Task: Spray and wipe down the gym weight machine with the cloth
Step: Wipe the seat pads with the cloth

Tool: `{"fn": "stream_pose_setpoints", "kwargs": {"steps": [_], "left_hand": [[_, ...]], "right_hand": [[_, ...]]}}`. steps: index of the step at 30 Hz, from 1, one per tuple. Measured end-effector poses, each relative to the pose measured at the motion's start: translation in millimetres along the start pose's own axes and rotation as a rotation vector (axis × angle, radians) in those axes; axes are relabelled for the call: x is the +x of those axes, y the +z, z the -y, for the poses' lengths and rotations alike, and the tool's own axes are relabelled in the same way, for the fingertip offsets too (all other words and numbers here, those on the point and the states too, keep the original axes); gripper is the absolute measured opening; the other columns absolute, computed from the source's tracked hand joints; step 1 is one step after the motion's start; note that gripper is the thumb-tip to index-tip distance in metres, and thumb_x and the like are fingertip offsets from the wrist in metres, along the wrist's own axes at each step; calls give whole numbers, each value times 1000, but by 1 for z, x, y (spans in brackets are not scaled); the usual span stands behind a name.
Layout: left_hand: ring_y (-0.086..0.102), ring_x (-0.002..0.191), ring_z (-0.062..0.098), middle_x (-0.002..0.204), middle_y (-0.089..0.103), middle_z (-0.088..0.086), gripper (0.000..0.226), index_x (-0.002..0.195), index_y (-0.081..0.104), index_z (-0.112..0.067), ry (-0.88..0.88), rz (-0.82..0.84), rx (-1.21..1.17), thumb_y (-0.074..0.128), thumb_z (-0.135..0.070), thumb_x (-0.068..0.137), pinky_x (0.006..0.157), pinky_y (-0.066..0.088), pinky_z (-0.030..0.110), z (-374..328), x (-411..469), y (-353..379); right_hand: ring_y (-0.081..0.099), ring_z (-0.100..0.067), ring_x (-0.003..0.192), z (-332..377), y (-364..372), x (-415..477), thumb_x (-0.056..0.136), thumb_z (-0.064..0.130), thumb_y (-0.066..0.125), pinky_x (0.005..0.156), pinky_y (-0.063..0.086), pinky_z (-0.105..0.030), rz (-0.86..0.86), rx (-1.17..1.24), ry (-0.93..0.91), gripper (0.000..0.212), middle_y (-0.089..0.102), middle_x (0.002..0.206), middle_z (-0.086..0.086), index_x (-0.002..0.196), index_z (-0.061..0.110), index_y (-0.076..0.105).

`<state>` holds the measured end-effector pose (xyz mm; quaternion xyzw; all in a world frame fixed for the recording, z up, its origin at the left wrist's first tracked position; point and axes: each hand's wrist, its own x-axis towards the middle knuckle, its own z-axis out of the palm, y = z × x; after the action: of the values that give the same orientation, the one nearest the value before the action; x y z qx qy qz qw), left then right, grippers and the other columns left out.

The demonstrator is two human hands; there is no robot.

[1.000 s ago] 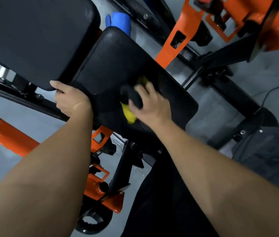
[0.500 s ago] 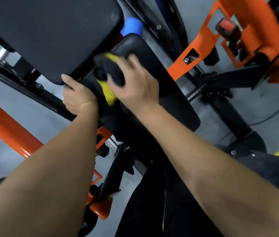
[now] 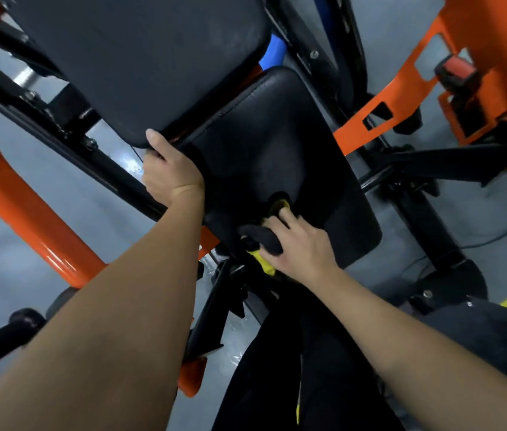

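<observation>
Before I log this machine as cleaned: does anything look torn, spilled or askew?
Nothing stands out. The seat pad and back pad show no tears; the right hand presses the cloth on the seat pad, the left hand grips the back pad's edge.

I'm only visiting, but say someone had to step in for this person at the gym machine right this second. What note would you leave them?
Left hand: grips the lower corner of the back pad.
Right hand: holds the black and yellow cloth, pressed on the near edge of the seat pad.
Spray bottle: none plainly in view.
Done: the cloth is at work on the seat pad; how much is clean cannot be told.
Left: likely to finish the seat pad, then do the back pad and the orange frame.
</observation>
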<state>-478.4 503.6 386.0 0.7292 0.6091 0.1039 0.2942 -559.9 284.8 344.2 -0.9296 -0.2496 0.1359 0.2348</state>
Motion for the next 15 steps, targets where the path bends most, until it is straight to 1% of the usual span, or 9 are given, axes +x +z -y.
{"fn": "stream_pose_setpoints", "kwargs": {"steps": [2, 3, 5, 7, 8, 9, 11, 13, 15], "left_hand": [[60, 88, 24, 82, 61, -4, 64, 96, 68, -12, -1, -1, -11, 22, -56, 107, 74, 37, 32, 0, 1, 0], [60, 90, 23, 85, 62, -3, 63, 99, 69, -13, -5, 7, -1, 23, -55, 108, 75, 36, 31, 0, 1, 0], [60, 99, 25, 99, 68, 2, 62, 108, 71, -14, -17, 34, 10, 24, -55, 108, 77, 34, 30, -3, 2, -1], [59, 106, 26, 114, 71, 6, 60, 114, 71, -15, -29, 50, 14, 26, -54, 108, 77, 32, 28, -4, 3, -3], [59, 106, 26, 115, 71, 6, 60, 115, 71, -15, -26, 53, 6, 26, -53, 109, 77, 31, 28, -5, 2, -4], [59, 101, 24, 111, 71, 4, 59, 114, 72, -15, -20, 52, -15, 27, -53, 109, 76, 31, 27, -4, 1, -4], [52, 90, 17, 96, 64, -2, 59, 112, 71, -15, -19, 43, -50, 27, -53, 109, 74, 31, 26, -6, -3, -5], [50, 89, 16, 92, 58, -5, 60, 113, 71, -13, -18, 43, -61, 27, -53, 109, 75, 33, 27, -6, -6, -7], [52, 87, 16, 90, 58, -6, 59, 108, 72, -15, -16, 56, -58, 26, -53, 109, 75, 34, 28, -7, -6, -8]], "right_hand": [[68, -24, 75, 10, -15, 16, 79, 50, 71, 49, 43, -29, -3, 63, 35, 36, 59, 100, 4, 105, 25, 64], [70, -24, 80, 20, -27, 31, 78, 49, 74, 52, 43, -29, -49, 112, 45, 41, 61, 104, 4, 111, 26, 63], [71, -24, 90, 45, -58, 76, 80, 48, 74, 57, 45, -29, -202, 218, 54, 50, 64, 112, 3, 121, 23, 61], [69, -26, 93, 66, -86, 129, 85, 49, 67, 58, 46, -33, -340, 268, 61, 47, 63, 116, 0, 123, 22, 63], [69, -25, 92, 72, -94, 152, 88, 50, 63, 57, 44, -33, -381, 237, 64, 45, 62, 116, -1, 123, 23, 63], [68, -23, 91, 75, -97, 170, 89, 52, 60, 57, 42, -31, -402, 174, 67, 43, 61, 116, 0, 122, 24, 64], [67, -22, 92, 75, -85, 183, 89, 53, 59, 55, 42, -31, -419, 49, 71, 43, 63, 116, 0, 121, 25, 67], [68, -25, 88, 68, -63, 169, 84, 49, 67, 51, 44, -32, -496, 60, 87, 41, 67, 107, -6, 112, 20, 73], [68, -28, 84, 57, -44, 138, 82, 44, 72, 48, 44, -32, -545, 121, 112, 37, 67, 100, -9, 106, 17, 75]]}}
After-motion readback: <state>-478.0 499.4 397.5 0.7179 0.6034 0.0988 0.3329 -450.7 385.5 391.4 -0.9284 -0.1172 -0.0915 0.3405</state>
